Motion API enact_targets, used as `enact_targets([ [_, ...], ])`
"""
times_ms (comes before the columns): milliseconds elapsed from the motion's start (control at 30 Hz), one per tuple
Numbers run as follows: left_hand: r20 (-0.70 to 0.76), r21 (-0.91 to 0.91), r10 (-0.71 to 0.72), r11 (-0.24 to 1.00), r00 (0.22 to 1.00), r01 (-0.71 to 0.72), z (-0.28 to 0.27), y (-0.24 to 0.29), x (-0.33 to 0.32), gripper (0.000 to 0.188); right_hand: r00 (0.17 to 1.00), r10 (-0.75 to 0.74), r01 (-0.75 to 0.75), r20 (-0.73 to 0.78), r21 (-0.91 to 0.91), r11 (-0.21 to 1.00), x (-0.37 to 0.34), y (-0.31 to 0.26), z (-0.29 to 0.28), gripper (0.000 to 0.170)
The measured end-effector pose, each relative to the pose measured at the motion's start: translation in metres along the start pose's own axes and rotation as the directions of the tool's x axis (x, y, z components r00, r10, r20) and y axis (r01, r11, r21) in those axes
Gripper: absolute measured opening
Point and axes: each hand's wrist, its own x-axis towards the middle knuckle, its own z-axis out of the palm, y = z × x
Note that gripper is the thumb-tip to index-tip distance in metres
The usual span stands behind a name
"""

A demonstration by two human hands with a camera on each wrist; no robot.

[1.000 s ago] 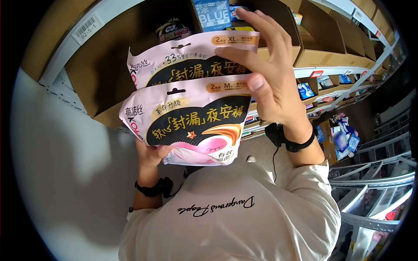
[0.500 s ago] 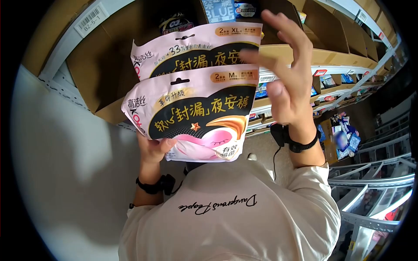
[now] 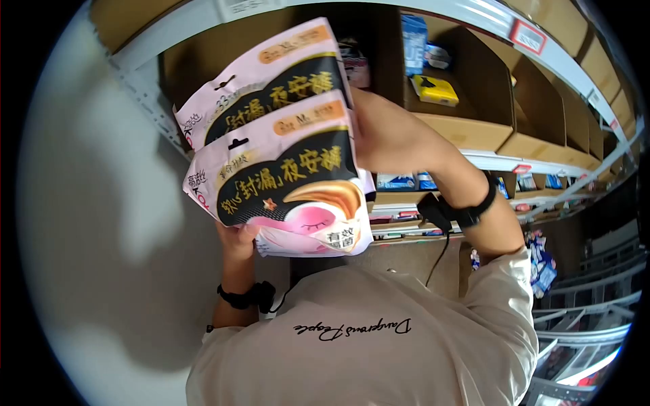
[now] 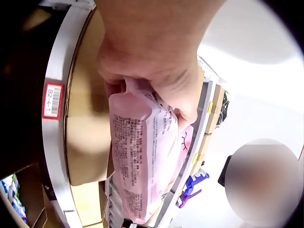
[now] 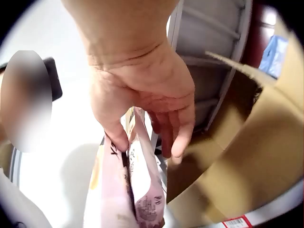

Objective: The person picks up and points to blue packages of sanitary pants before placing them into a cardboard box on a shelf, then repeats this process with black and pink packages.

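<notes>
Two pink-and-black packs of night sanitary pants overlap in front of the shirt. The front M pack (image 3: 291, 196) stands lower, covering much of the XL pack (image 3: 281, 64) behind it. My left hand (image 3: 237, 238) grips the lower left corner of the front pack, thumb on its face; in the left wrist view the same hand (image 4: 152, 76) holds the pack's end. At the packs' right edge is my right hand (image 3: 389, 135), its fingertips hidden behind them. In the right wrist view, the thumb of this hand (image 5: 142, 95) reaches between the packs, the fingers round the rear pack's far side.
Cardboard shelf bins (image 3: 467, 135) run along the back, one holding a yellow pack (image 3: 434, 90) and a blue box (image 3: 414, 44). Above them runs a white shelf rail (image 3: 447, 10). A pale wall (image 3: 101, 223) stands at left. Goods lie on lower shelves at right.
My right hand has moved from open fingers at the packs' upper right to behind their right edge. Both packs have tilted and shifted left. The head view has turned, showing more bins.
</notes>
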Motion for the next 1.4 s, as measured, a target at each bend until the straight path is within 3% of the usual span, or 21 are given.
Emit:
enact_targets([
  [33,-0.018,0.002,0.006,1.000,1.000,-0.006,0.004,0.002,-0.001,0.080,0.995,-0.087,0.091,0.040,-0.102,0.991,0.023,0.014,0.004,0.041],
  [67,-0.137,-0.070,-0.029,0.997,0.990,0.019,0.010,0.013,-0.003,0.079,0.988,0.006,-0.002,0.154,-0.025,1.000,0.048,0.005,0.003,0.034],
  [100,-0.251,-0.147,-0.069,0.989,0.965,0.033,0.011,0.019,-0.004,0.078,0.971,0.169,-0.140,0.170,-0.170,0.975,0.074,0.019,0.002,0.031],
  [133,-0.252,-0.166,-0.101,0.984,0.962,0.060,-0.001,0.017,-0.008,0.073,0.970,0.150,-0.121,0.193,-0.154,0.981,0.094,0.023,-0.006,0.029],
  [167,-0.264,-0.161,-0.090,0.986,0.960,0.048,-0.011,0.019,-0.016,0.073,0.963,0.223,-0.226,0.154,0.002,0.974,0.116,0.046,-0.011,0.031],
  [233,-0.511,-0.122,-0.248,0.969,0.823,0.216,-0.034,0.027,-0.034,0.069,0.962,0.271,-0.254,0.037,-0.248,0.935,0.154,0.086,-0.021,0.027],
  [300,-0.463,-0.185,-0.231,0.969,0.856,0.161,-0.048,-0.003,-0.038,0.070,0.934,0.346,-0.343,-0.089,-0.497,0.797,0.180,0.142,-0.041,0.029],
  [367,-0.464,-0.170,-0.292,0.956,0.836,0.240,-0.051,0.026,-0.049,0.072,0.877,0.438,-0.471,-0.198,-0.164,0.867,0.213,0.186,-0.044,0.028],
  [433,-0.418,-0.149,-0.234,0.971,0.878,0.188,-0.060,0.029,-0.056,0.073,0.808,0.555,-0.586,-0.197,-0.179,0.790,0.237,0.193,-0.046,0.027],
  [467,-0.391,-0.136,-0.211,0.976,0.896,0.171,-0.066,0.027,-0.059,0.073,0.841,0.517,-0.520,-0.162,0.023,0.854,0.241,0.204,-0.041,0.026],
  [500,-0.360,-0.130,-0.190,0.980,0.914,0.152,-0.071,0.016,-0.057,0.073,0.824,0.534,-0.566,-0.188,-0.307,0.765,0.249,0.207,-0.042,0.029],
  [600,-0.323,-0.147,-0.201,0.976,0.925,0.161,-0.074,0.027,-0.053,0.074,0.757,0.602,-0.574,-0.257,0.180,0.799,0.262,0.262,-0.029,0.037],
  [633,-0.309,-0.151,-0.203,0.975,0.929,0.162,-0.076,0.026,-0.052,0.075,0.768,0.563,-0.568,-0.306,0.082,0.819,0.262,0.279,-0.027,0.033],
  [700,-0.304,-0.148,-0.193,0.977,0.933,0.154,-0.081,0.022,-0.050,0.075,0.647,0.633,-0.719,-0.425,-0.062,0.693,0.261,0.294,-0.020,0.030],
  [833,-0.287,-0.131,-0.223,0.973,0.932,0.192,-0.084,0.014,-0.041,0.076,0.540,0.592,-0.680,-0.598,0.104,0.726,0.244,0.278,0.000,0.032],
  [967,-0.252,-0.120,-0.233,0.971,0.939,0.208,-0.088,0.005,-0.032,0.076,0.636,0.659,-0.768,-0.401,-0.251,0.589,0.254,0.285,-0.003,0.050],
  [1000,-0.247,-0.123,-0.235,0.970,0.940,0.210,-0.088,0.004,-0.031,0.076,0.587,0.720,-0.804,-0.371,-0.375,0.462,0.264,0.345,-0.015,0.056],
  [1100,-0.235,-0.121,-0.223,0.972,0.946,0.199,-0.087,0.002,-0.027,0.075,0.583,0.736,-0.801,-0.344,-0.390,0.453,0.263,0.310,0.002,0.049],
  [1133,-0.241,-0.139,-0.230,0.970,0.943,0.201,-0.085,0.002,-0.026,0.075,0.598,0.723,-0.801,-0.346,-0.212,0.560,0.262,0.321,0.003,0.040],
  [1233,-0.232,-0.162,-0.242,0.965,0.942,0.208,-0.085,-0.005,-0.022,0.075,0.567,0.796,-0.814,-0.212,0.006,0.581,0.279,0.345,-0.006,0.038],
  [1400,-0.193,-0.152,-0.212,0.971,0.958,0.184,-0.082,-0.007,-0.015,0.075,0.471,0.859,-0.882,-0.202,-0.132,0.453,0.275,0.294,-0.006,0.033],
])
